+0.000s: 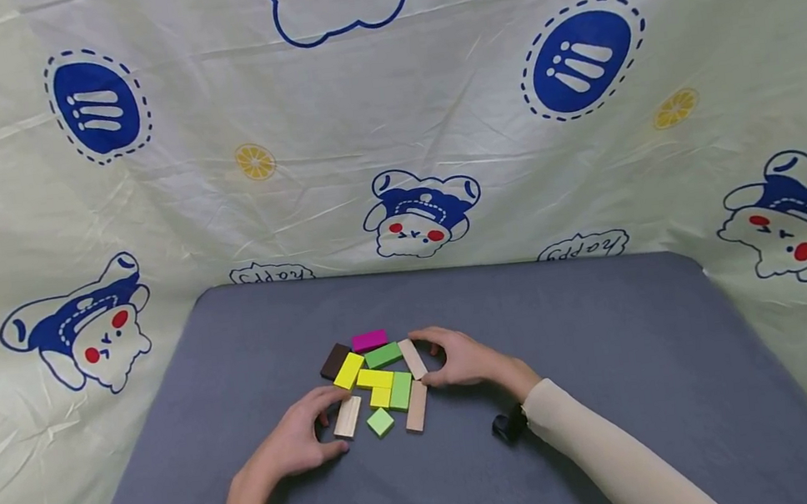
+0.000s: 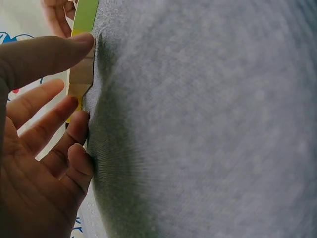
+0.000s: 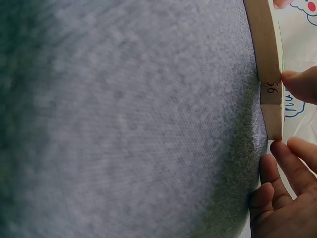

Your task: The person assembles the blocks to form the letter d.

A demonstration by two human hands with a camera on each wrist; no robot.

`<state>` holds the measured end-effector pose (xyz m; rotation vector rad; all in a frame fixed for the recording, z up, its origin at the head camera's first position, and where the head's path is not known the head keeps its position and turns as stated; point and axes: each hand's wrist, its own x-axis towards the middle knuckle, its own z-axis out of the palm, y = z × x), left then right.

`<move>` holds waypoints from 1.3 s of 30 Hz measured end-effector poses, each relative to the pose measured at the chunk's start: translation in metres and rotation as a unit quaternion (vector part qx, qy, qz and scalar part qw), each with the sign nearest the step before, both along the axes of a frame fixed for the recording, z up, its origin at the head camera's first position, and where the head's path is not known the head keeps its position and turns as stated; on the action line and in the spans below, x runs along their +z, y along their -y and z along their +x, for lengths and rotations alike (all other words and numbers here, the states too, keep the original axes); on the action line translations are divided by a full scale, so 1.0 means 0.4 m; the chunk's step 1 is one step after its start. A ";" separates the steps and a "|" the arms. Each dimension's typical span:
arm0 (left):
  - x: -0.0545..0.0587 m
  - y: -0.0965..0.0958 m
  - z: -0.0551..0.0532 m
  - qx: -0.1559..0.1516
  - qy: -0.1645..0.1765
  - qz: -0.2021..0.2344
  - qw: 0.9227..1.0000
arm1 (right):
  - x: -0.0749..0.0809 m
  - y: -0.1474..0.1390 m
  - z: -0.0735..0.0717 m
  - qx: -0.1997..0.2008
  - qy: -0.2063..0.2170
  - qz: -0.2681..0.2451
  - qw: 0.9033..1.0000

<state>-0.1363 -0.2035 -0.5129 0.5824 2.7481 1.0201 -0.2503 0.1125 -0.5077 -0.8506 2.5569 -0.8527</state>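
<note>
Several coloured wooden blocks lie together on the grey table. My left hand (image 1: 293,436) spans a pale wooden block (image 1: 348,418) at the near left, thumb by its near end and fingertips close to the tilted yellow block (image 1: 348,371). In the left wrist view the thumb overlaps this pale block (image 2: 80,82), fingers spread. On the other side, my right hand (image 1: 462,357) pinches a beige block (image 1: 412,359) end to end, between thumb and fingers. Another beige block (image 1: 417,407) adjoins its near end; the right wrist view shows printed marks by the joint.
A dark brown block (image 1: 335,361), a magenta block (image 1: 370,341) and a green block (image 1: 383,355) form the far side. Two yellow blocks and a light green block (image 1: 400,391) fill the middle. A small green block (image 1: 380,423) lies nearest. Behind the table (image 1: 613,361) hangs a printed curtain (image 1: 477,108).
</note>
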 end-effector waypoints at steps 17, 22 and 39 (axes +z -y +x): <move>0.016 -0.027 0.013 0.031 -0.004 0.000 1.000 | -0.009 0.009 -0.011 0.023 0.008 -0.008 1.000; 0.022 -0.042 0.009 0.028 -0.030 0.003 0.999 | -0.012 0.010 -0.009 0.018 0.011 0.011 1.000; 0.022 -0.201 -0.020 -0.065 -0.064 -0.062 0.994 | -0.019 -0.002 -0.004 0.022 0.000 -0.007 1.000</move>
